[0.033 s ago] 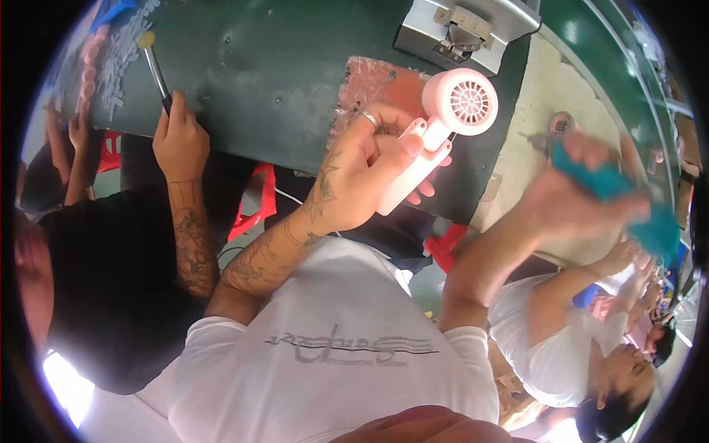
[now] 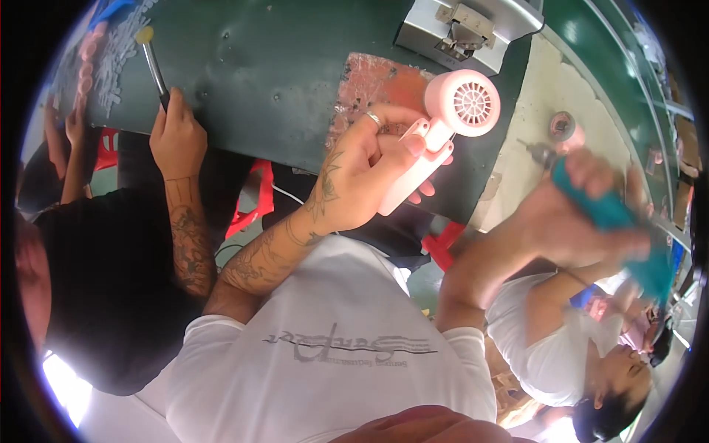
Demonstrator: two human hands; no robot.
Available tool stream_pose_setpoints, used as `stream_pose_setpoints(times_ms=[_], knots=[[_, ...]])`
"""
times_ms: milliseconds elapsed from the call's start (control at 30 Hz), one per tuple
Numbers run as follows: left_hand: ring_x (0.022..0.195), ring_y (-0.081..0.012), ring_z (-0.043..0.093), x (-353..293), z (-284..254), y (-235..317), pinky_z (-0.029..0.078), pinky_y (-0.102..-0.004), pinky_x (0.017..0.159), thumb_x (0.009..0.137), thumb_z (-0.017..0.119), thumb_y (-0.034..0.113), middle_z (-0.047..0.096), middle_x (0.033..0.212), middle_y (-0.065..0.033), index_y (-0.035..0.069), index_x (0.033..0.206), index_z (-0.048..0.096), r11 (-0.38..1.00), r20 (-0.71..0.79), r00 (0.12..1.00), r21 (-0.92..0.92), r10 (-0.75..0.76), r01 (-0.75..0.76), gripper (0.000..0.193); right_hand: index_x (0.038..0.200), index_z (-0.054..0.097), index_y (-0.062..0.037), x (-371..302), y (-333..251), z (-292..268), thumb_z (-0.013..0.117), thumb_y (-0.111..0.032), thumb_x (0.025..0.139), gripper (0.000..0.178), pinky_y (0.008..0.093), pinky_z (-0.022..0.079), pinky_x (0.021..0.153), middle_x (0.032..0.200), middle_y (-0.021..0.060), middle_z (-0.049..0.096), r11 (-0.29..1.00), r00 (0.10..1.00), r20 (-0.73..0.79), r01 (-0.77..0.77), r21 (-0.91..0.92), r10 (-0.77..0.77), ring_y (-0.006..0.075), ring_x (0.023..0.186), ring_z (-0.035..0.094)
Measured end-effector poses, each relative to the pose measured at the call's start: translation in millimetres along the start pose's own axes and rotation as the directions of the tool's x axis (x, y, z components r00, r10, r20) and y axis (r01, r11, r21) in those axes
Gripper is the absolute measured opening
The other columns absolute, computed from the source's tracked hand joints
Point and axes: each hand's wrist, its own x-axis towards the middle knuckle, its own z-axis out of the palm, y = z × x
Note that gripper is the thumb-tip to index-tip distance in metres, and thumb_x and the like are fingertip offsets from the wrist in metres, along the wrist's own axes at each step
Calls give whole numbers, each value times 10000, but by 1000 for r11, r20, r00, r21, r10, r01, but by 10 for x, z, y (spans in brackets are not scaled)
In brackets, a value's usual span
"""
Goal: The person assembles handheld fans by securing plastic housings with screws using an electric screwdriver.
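Note:
My left hand (image 2: 362, 177) is closed round the handle of a pale pink hair dryer (image 2: 408, 181). The dryer's round head, with a spoked grille, points up and right, and small holes show near the joint of the handle. Out to the right, my right hand (image 2: 572, 221) is smeared by motion, its fingers wrapped round a teal power tool (image 2: 587, 193). A grey drill-like chuck (image 2: 544, 153) with a thin bit shows beside those fingers; whether it belongs to the teal tool I cannot tell. Another pink dryer head (image 2: 563, 127) shows just beyond, its lower part hidden.
A silver machine (image 2: 465, 33) stands at the back of the dark green table (image 2: 244, 66), behind a worn red board (image 2: 369, 81). At left, a co-worker's hand (image 2: 179, 140) holds a yellow-headed mallet (image 2: 153, 66). Another person in white (image 2: 546, 332) sits close on my right.
My right hand and the teal tool have shifted slightly down, uncovering more of the pink dryer head beyond. My left hand and the hair dryer have barely moved.

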Motion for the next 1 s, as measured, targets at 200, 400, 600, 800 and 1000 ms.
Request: stream_pose_setpoints(times_ms=[200, 400, 600, 800, 1000], knots=[[947, -151, 727, -19, 268, -241, 604, -281, 817, 1054, 617, 140, 737, 1108, -129, -59, 1252, 604, 976, -55, 998, -218, 20, -31, 280, 1163, 634, -66, -542, -310, 372, 489, -900, 827, 910, 293, 341, 548, 680, -8, 496, 990, 932, 335, 126, 62, -140, 135, 567, 448], [911, -100, 710, -73, 299, -169, 584, -236, 797, 1050, 623, 132, 746, 949, -75, -44, 1154, 643, 997, -19, 999, -77, -33, 31, 206, 1219, 595, -70, -614, -278, 417, 419, -879, 861, 902, 311, 380, 563, 728, 28, 556, 991, 900, 416, 126, 46, -133, 166, 591, 484], [797, -96, 708, -125, 269, -183, 565, -257, 707, 1021, 649, 141, 745, 855, -78, -34, 1159, 652, 998, -43, 997, 28, -56, 58, 222, 1208, 565, -59, -705, -168, 422, 410, -863, 870, 886, 322, 401, 558, 727, 34, 546, 980, 881, 438, 200, -2, -179, 178, 589, 495], [667, -206, 696, -184, 339, -42, 537, -321, 645, 979, 665, 117, 723, 802, -116, -33, 1159, 662, 942, -73, 994, 331, 87, -58, 235, 1047, 438, -94, -703, -120, 457, 506, -840, 842, 777, 327, 446, 519, 726, 73, 560, 957, 820, 493, 256, 138, -291, 227, 570, 562], [623, -25, 513, -189, 330, -197, 432, -240, 547, 1031, 618, 90, 616, 768, -26, -7, 1206, 650, 969, -63, 992, 230, 107, -90, 203, 1065, 463, -75, -701, -147, 476, 497, -841, 861, 793, 316, 434, 517, 718, 66, 554, 965, 825, 501, 238, 113, -263, 213, 556, 535]])
